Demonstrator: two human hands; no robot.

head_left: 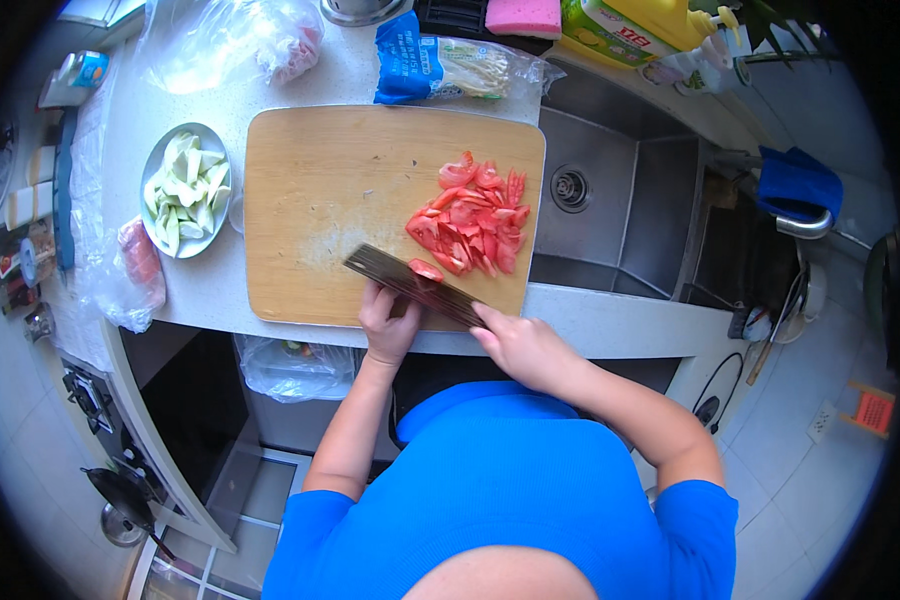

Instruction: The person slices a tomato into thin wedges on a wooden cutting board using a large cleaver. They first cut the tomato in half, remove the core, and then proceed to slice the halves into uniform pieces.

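My right hand [530,350] is closed round the handle end of a cleaver [410,281]. Its wide dark blade slants up and left over the near part of a wooden cutting board [310,200]. Against the near side of the blade, my left hand [390,322] has its fingers curled; the blade partly covers the fingertips, and what they grip is hidden. One tomato slice [426,269] rests along the blade's far edge. Just beyond it, a heap of cut tomato pieces [475,220] covers the right side of the board.
Left of the board stands a bowl [222,215] of pale green slices, with bagged meat [140,255] nearby. Behind the board lie a packet of enoki mushrooms [460,72] and a plastic bag [230,45]. A steel sink [610,180] borders the board's right; a pink sponge [523,16] sits behind.
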